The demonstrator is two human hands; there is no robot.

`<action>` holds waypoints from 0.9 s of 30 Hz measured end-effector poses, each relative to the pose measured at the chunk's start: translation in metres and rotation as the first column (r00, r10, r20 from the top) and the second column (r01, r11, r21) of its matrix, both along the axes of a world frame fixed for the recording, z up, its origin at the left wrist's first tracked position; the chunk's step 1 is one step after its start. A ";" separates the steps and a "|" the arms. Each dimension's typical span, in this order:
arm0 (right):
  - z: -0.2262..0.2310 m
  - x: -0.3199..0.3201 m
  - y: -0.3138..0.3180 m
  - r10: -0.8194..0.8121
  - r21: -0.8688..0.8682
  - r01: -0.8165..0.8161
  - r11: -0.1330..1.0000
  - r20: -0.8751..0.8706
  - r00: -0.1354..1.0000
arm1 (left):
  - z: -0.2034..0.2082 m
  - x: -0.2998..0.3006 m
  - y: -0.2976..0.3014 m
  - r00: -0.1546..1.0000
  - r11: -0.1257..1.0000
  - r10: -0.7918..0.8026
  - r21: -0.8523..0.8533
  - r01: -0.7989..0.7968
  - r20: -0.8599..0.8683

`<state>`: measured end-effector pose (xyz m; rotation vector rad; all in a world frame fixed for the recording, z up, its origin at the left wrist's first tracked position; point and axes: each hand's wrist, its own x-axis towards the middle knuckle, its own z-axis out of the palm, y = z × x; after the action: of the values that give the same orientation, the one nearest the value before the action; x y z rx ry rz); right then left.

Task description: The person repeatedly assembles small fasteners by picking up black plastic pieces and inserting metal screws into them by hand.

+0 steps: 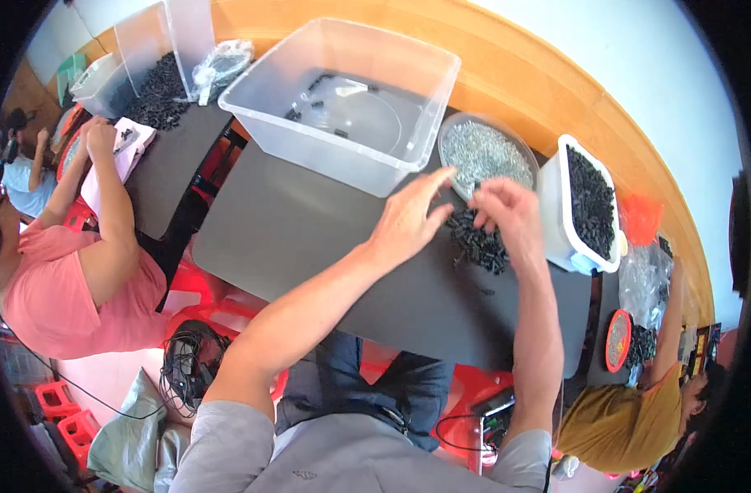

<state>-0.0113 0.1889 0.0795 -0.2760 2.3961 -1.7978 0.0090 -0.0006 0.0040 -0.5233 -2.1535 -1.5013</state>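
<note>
My left hand (410,215) is over the dark table, thumb and forefinger spread apart, with nothing visible between them. Close to its right, my right hand (511,215) has its fingers bent together in a pinch; whatever sits at the fingertips is too small to make out. Below and between both hands lies a loose pile of small black plastic parts (479,245). Just beyond them stands a round clear dish (443,146) full of small shiny silvery metal pieces (489,154).
A large clear plastic bin (342,152) with a few black parts stands at the back. To the right is a white tub (566,222) heaped with black parts (593,201). One person in a pink shirt (88,296) works at left, another in mustard (617,423) at right.
</note>
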 end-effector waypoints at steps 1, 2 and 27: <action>0.014 -0.003 -0.009 0.007 0.041 -0.005 0.999 -0.046 0.999 | -0.001 -0.002 -0.003 0.999 0.999 0.035 -0.016 -0.034 0.014; 0.025 -0.010 -0.024 0.022 0.081 -0.015 0.997 -0.094 0.995 | -0.009 -0.007 -0.006 0.994 0.995 0.099 -0.009 -0.099 -0.044; -0.024 0.061 0.090 0.127 0.631 0.018 0.776 -0.183 0.975 | -0.002 -0.006 0.003 0.985 0.996 0.058 -0.080 -0.045 0.162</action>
<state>0.0494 0.2788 0.0552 -0.4675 2.9313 -0.8701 0.0030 0.0022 0.0022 -0.3774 -2.3389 -1.4859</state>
